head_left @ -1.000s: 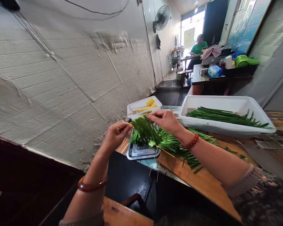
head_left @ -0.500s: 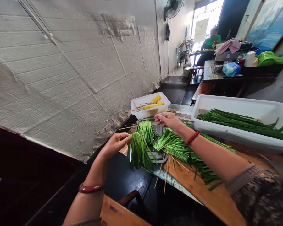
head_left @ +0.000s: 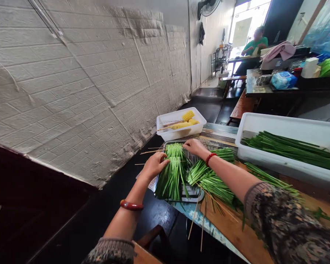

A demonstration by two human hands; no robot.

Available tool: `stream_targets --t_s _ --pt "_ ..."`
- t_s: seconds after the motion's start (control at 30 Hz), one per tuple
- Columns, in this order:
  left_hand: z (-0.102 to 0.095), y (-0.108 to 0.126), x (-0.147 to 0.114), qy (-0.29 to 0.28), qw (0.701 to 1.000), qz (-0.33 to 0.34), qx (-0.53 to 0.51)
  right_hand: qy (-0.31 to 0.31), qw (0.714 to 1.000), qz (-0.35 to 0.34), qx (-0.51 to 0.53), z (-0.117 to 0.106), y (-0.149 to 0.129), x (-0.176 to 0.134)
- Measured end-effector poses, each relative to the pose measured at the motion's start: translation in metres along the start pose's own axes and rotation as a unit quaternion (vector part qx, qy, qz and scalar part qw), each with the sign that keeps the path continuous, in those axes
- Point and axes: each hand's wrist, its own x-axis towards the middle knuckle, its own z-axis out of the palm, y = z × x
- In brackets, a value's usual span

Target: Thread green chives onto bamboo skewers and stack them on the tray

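My left hand (head_left: 154, 165) is closed at the upper left corner of a skewered row of garlic chives (head_left: 174, 179), which lies on a metal tray (head_left: 192, 198). A thin skewer end sticks out left of this hand. Just behind, another skewered row of chives (head_left: 174, 148) is on the same tray. My right hand (head_left: 195, 147) pinches its fingertips beside the right edge of the rows; what is between them is too small to make out. Under my right forearm lie more cut chives (head_left: 214, 183), with bamboo skewers (head_left: 202, 223) jutting over the table's near edge.
A white tub (head_left: 181, 134) with skewered corn (head_left: 187, 116) stands behind the tray. To the right, a larger white tub (head_left: 280, 161) holds long chives (head_left: 291, 148). A wooden board (head_left: 231, 234) is at the near side. Someone in green (head_left: 254, 46) sits far back.
My left hand has brought the hanging skewered chives right and onto the tray, before the other row. My right hand has shifted slightly lower. The view has turned a little left.
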Motion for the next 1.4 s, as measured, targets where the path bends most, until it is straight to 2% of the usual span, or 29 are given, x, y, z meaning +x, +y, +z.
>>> stream_targets --t_s 0.17,0.33,0.43,0.6,0.77,0.97,1.13,1.3,1.4 --pt "0.001 -0.004 0.002 0.002 0.999 0.009 -0.05 0.004 1.0 0.009 0.002 0.011 0.009 0.005" --pt "-0.002 -0.008 0.02 0.083 0.995 -0.007 -0.057 0.019 0.998 -0.007 0.057 0.013 0.006 0.002" --pt "-0.007 -0.008 0.038 0.095 0.992 -0.003 -0.079 0.027 0.995 -0.029 0.092 0.01 0.001 -0.004" --pt "-0.009 -0.005 0.068 0.001 0.987 0.006 -0.159 0.032 0.99 -0.065 0.123 0.003 -0.006 -0.01" --pt "-0.014 -0.004 0.08 -0.074 0.978 0.017 -0.195 0.051 0.989 -0.064 0.123 0.003 -0.006 -0.009" --pt "-0.022 -0.001 0.079 -0.09 0.979 0.023 -0.18 0.07 0.989 -0.06 0.113 0.006 -0.001 -0.01" --pt "-0.023 0.01 0.079 -0.095 0.981 0.014 -0.167 0.072 0.989 -0.068 0.109 0.005 -0.002 -0.012" --pt "-0.021 0.023 0.083 -0.152 0.969 0.015 -0.195 0.068 0.989 -0.082 0.104 0.004 -0.005 -0.012" --pt "-0.021 0.024 0.085 -0.166 0.967 0.021 -0.193 0.07 0.989 -0.079 0.099 0.005 -0.005 -0.012"
